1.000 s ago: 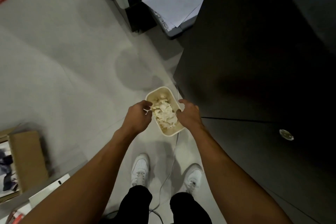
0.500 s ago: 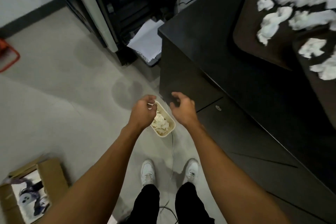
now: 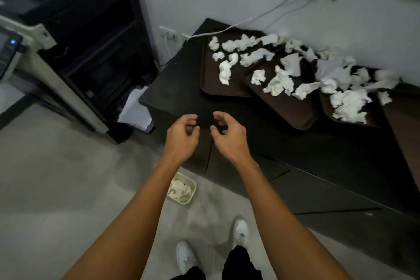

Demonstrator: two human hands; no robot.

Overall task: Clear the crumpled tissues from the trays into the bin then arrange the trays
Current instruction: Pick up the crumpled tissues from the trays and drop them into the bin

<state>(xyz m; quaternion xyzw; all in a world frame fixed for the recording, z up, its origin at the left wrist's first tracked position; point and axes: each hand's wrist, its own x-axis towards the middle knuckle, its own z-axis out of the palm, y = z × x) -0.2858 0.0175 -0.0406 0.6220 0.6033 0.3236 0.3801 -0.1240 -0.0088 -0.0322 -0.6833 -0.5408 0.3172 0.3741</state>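
The job looks early. The bin (image 3: 192,192) on the floor by the feet holds a small heap of tissues, yet most tissues (image 3: 279,82) lie across the trays (image 3: 293,109) on the cabinet (image 3: 177,88). They are white and crumpled, in loose lumps and strips, some spilling over tray edges. The dark trays overlap at angles, so arranging is not yet begun. The left hand (image 3: 180,136) and right hand (image 3: 229,136) hover near the cabinet's front corner — both empty, fingers loosely curled, close together but apart.
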